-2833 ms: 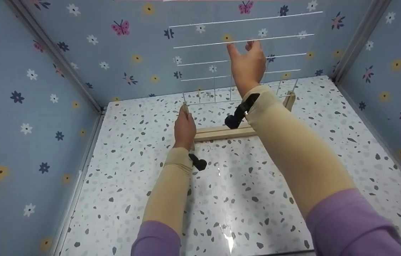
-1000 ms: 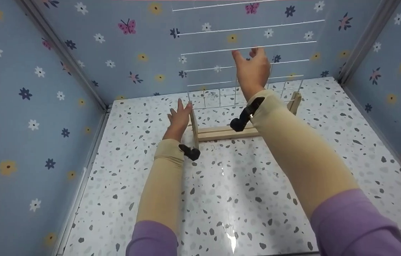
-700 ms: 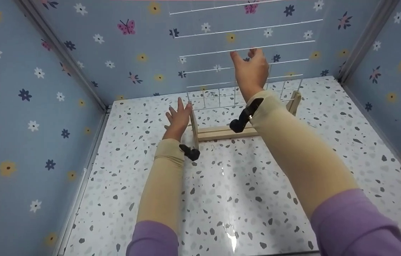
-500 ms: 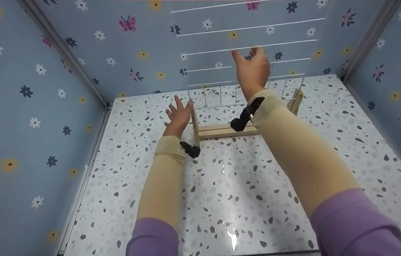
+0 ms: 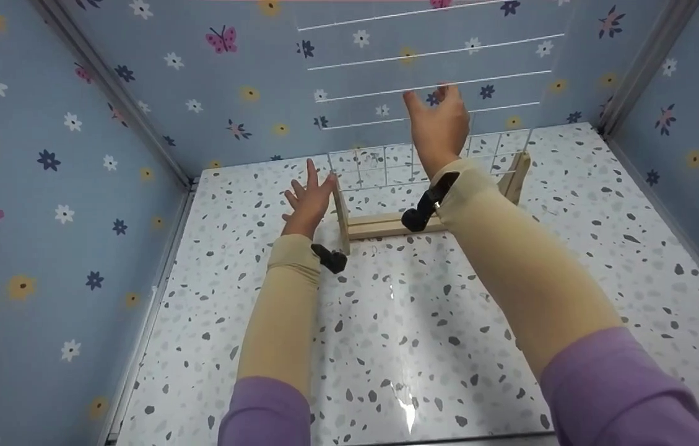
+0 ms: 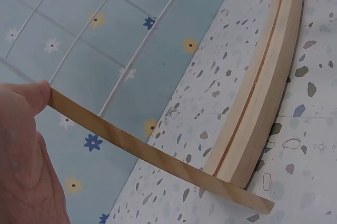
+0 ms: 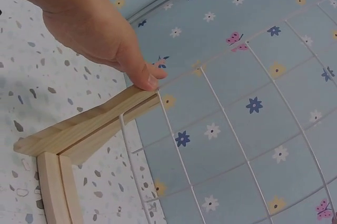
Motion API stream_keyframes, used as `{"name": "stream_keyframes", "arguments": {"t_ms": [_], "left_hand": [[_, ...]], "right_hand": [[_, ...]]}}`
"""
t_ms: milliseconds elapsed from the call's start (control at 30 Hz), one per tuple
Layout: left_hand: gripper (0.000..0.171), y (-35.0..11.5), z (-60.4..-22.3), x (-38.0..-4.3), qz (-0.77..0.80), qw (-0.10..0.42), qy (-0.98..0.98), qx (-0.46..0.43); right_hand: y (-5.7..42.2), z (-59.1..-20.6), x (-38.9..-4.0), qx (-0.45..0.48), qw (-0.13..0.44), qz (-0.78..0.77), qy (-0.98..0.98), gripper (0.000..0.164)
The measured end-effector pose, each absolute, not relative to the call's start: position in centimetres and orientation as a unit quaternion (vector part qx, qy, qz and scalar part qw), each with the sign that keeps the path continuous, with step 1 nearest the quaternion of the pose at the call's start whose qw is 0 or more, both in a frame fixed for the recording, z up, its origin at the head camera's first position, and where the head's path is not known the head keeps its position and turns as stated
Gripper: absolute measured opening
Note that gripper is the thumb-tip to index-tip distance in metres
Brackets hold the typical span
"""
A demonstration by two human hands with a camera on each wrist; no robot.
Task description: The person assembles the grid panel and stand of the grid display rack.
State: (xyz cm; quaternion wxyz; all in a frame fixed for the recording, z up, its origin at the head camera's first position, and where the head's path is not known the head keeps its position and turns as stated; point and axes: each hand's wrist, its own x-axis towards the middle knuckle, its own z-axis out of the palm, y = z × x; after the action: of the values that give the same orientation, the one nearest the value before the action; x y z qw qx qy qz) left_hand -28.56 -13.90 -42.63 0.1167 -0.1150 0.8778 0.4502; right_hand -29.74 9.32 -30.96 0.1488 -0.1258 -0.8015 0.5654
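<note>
A white wire grid panel (image 5: 429, 55) leans up from a pale wooden stand with a crossbar (image 5: 380, 227) and two side pieces. My right hand (image 5: 440, 127) holds the grid by one of its lower wires, thumb and fingertips at the wire. At the stand's left side piece (image 6: 131, 145), my left hand (image 5: 309, 201) has its fingers spread, with the thumb tip at the top end of the wood. The right wrist view shows that same left hand (image 7: 100, 29), thumb on the wood beside the grid's edge. Part of the crossbar is hidden behind my right forearm.
The stand rests on a white speckled tabletop (image 5: 399, 347). Blue flowered panels enclose it at the back (image 5: 250, 80), on the left (image 5: 33, 235) and on the right (image 5: 696, 167). A black camera mount (image 5: 420, 210) sits on my right wrist, another (image 5: 330, 258) on the left.
My left hand has let go of the left side piece and spread its fingers outward, the thumb staying at its top. My right hand keeps its place on the grid; the view has shifted slightly.
</note>
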Motion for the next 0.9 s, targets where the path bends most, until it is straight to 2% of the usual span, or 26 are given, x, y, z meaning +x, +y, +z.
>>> {"name": "stream_keyframes", "arguments": {"t_ms": [267, 900], "left_hand": [[0.078, -14.1, -42.4, -28.1, 0.442, 0.103, 0.884, -0.113], [0.073, -14.1, -42.5, -28.3, 0.43, 0.13, 0.887, -0.109]], "right_hand": [[9.3, -31.2, -29.6, -0.121, 0.152, 0.566, -0.801, 0.073], [9.2, -32.1, -29.3, -0.122, 0.167, 0.553, -0.807, 0.07]]}}
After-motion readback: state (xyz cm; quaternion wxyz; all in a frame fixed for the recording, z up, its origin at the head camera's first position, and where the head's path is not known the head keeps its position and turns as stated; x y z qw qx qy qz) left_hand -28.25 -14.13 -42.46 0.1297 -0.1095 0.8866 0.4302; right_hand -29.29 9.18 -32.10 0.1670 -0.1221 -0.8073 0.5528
